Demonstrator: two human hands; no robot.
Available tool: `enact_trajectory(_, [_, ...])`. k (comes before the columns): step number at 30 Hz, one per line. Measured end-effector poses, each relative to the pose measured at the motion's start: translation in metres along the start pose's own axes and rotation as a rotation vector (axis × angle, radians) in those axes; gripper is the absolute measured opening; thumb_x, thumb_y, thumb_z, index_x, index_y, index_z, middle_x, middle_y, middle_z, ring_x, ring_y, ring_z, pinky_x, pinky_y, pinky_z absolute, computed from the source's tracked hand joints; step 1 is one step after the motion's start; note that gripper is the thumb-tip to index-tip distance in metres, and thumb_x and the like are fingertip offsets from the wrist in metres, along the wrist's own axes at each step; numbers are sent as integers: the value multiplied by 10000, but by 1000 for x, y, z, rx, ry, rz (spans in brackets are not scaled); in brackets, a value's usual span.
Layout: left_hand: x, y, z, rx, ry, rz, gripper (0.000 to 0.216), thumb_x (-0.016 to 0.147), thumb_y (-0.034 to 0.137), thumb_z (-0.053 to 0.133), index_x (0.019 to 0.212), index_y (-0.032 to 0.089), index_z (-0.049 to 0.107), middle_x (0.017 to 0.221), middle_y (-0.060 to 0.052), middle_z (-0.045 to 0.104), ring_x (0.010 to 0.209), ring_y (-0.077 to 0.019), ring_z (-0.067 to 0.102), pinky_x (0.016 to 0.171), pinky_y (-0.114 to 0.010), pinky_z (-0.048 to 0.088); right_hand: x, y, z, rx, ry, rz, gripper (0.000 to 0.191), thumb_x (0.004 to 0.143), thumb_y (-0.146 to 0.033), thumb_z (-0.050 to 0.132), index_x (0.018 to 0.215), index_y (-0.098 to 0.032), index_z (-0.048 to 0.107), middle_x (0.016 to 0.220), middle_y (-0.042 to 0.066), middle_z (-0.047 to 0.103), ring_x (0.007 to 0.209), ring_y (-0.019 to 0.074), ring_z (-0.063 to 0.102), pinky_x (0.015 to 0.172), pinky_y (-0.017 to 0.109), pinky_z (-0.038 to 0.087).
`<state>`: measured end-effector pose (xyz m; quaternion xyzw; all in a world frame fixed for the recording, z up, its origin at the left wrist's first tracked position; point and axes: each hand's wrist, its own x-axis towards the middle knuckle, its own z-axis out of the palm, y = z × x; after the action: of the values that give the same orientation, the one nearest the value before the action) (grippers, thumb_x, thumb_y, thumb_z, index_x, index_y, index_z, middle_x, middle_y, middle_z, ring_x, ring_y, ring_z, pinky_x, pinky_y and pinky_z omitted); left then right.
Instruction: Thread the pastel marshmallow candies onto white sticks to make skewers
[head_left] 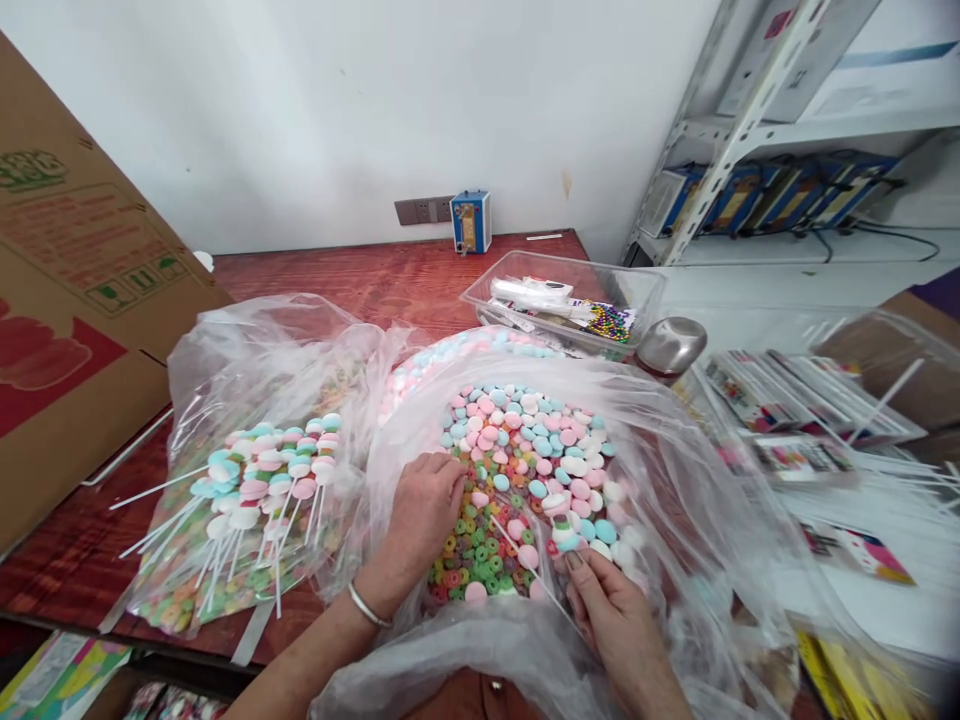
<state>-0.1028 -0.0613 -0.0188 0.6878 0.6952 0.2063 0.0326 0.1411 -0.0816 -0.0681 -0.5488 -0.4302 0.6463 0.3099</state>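
Note:
My left hand (424, 515) reaches into a large clear plastic bag (675, 520) and its curled fingers rest among small ring-shaped candies (480, 550). A silver bracelet circles that wrist. My right hand (611, 610) pinches a thin white stick (525, 560) with a few pastel candy discs (564, 525) threaded near its top. Loose pink, blue and white candy discs (540, 440) fill the far part of the bag. To the left, a second clear bag (247, 370) holds several finished candy sticks (262, 480).
A big cardboard box (67, 300) stands at the left on the red wooden table (420, 275). A clear plastic tray (562, 300) with beads, a metal lid (671, 345), a small blue device (471, 220), packs of white sticks (810, 400) and metal shelving (757, 130) lie right.

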Motion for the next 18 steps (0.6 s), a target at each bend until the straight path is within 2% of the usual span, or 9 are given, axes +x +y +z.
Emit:
enact_trajectory(3, [5, 4, 7, 123, 22, 30, 155, 937, 178, 533, 921, 200, 685, 925, -63, 673, 916, -235, 558, 829, -379, 429, 1, 4, 2, 3, -14, -7, 494, 824, -681, 548, 827, -189, 592, 498, -95, 321, 436, 90, 243, 415, 230, 154])
enact_trajectory(6, [16, 4, 17, 162, 22, 72, 144, 931, 196, 559, 966, 219, 697, 927, -64, 666, 924, -240, 540, 815, -381, 408, 2, 3, 3, -18, -22, -30, 470, 832, -671, 544, 752, -208, 557, 498, -85, 340, 436, 96, 265, 417, 236, 168])
enact_trajectory(9, [26, 1, 27, 158, -21, 127, 160, 915, 215, 591, 1024, 255, 702, 949, -60, 660, 929, -242, 532, 809, -384, 397, 2, 3, 3, -58, -25, -44, 462, 850, -636, 544, 651, -224, 485, 512, -71, 378, 440, 97, 287, 417, 239, 187])
enact_trajectory(12, [29, -1, 32, 131, -67, 173, 151, 893, 198, 609, 1006, 239, 700, 952, -66, 664, 929, -248, 539, 821, -396, 400, 3, 5, 3, -82, -34, -60, 447, 883, -599, 519, 643, -227, 465, 522, -70, 387, 440, 96, 290, 420, 239, 195])
enact_trajectory(15, [28, 0, 29, -11, -34, 126, 153, 905, 148, 549, 911, 195, 694, 923, -75, 678, 933, -245, 564, 853, -404, 420, 3, 3, 4, -103, -50, -83, 415, 913, -564, 486, 670, -228, 464, 526, -73, 372, 450, 100, 291, 437, 239, 210])
enact_trajectory(18, [25, 6, 19, -412, 31, -72, 175, 905, 152, 526, 944, 194, 691, 942, -58, 697, 924, -209, 609, 850, -355, 461, -1, -9, 7, -193, -40, -158, 390, 916, -525, 494, 672, -221, 489, 550, -51, 417, 514, 126, 375, 501, 244, 295])
